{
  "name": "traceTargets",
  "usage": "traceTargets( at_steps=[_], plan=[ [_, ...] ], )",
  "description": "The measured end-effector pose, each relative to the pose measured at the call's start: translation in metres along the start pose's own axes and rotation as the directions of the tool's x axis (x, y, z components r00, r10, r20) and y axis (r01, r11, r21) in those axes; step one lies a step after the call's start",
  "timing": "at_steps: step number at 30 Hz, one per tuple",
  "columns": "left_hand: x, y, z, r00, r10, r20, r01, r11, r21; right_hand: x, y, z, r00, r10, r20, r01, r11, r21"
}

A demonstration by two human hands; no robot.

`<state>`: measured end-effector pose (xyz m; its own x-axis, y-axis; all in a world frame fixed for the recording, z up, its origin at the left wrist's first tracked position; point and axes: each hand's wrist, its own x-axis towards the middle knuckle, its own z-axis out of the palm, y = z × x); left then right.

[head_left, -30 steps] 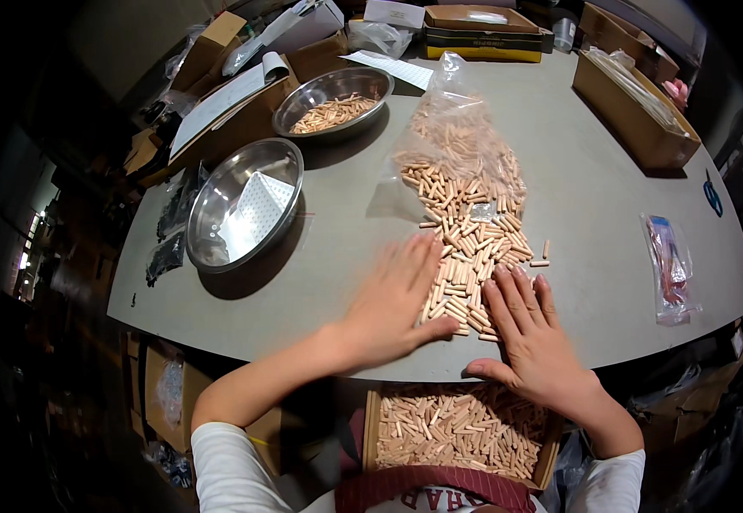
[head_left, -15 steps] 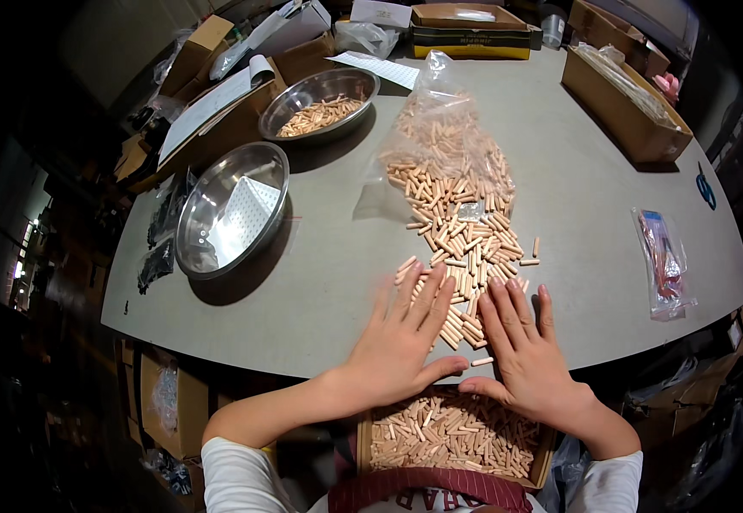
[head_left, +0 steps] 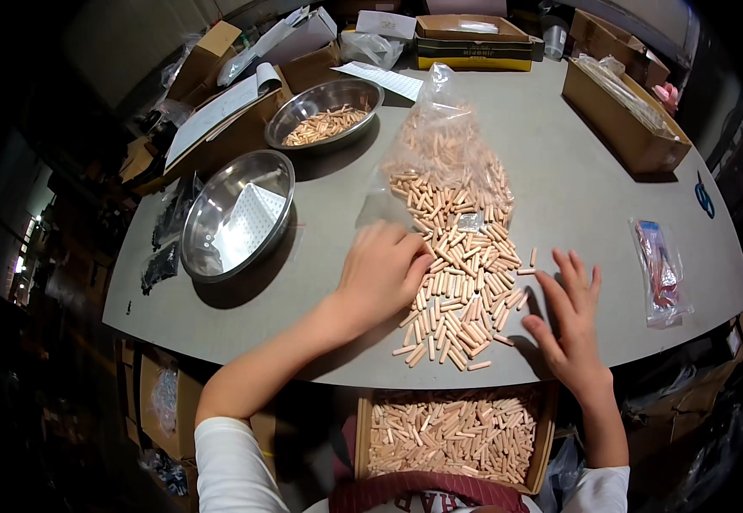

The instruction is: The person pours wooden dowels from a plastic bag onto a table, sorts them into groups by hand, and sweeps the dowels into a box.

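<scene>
Small wooden dowel pins point(head_left: 461, 291) spill in a loose heap across the table toward its near edge. More of them fill a clear plastic bag point(head_left: 444, 141) whose mouth lies at the heap's far end. At the heap's left side, my left hand point(head_left: 381, 267) has its fingers curled toward the thumb; whatever may be between them is hidden. To the right of the heap, my right hand point(head_left: 569, 312) is open, fingers apart and holding nothing, close to two stray pins. Below the table edge, an open cardboard box point(head_left: 551, 436) is full of the same pins.
On the left stand a steel bowl point(head_left: 192, 231) with a white perforated sheet and another bowl point(head_left: 273, 120) holding pins. A long carton point(head_left: 628, 128), blue scissors point(head_left: 704, 197) and a plastic-packed item point(head_left: 662, 269) are on the right. Several boxes line the back.
My hands have moved apart from the heap's near end. The left went farther forward and its fingers curled; the right shifted right, off the pins. Pins now spread nearer the table edge.
</scene>
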<state>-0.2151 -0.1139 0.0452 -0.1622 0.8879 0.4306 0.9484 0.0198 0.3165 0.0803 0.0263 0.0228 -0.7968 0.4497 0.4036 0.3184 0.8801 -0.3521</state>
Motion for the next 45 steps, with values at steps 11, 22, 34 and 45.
traceTargets(
  at_steps=[11, 22, 34, 45],
  plan=[
    [0.007, 0.015, -0.01, 0.967, 0.252, 0.024, -0.247, 0.916, 0.316, -0.012, 0.01, -0.004, 0.956, 0.236, -0.175, -0.145, 0.898, 0.415],
    [0.1, -0.09, -0.101, 0.891, 0.053, -0.45, 0.182, 0.867, 0.463, -0.02, 0.017, 0.0, 0.942, 0.318, -0.111, -0.206, 0.806, 0.555],
    [-0.038, -0.054, -0.022, 0.964, -0.178, 0.197, 0.164, 0.983, 0.086, -0.015, 0.013, -0.001, 0.897, 0.425, -0.119, -0.168, 0.579, 0.798],
    [-0.062, 0.034, -0.013, 0.925, 0.057, 0.377, -0.057, 0.998, -0.011, -0.016, 0.005, -0.004, 0.874, 0.479, -0.085, -0.212, 0.533, 0.819]
  ],
)
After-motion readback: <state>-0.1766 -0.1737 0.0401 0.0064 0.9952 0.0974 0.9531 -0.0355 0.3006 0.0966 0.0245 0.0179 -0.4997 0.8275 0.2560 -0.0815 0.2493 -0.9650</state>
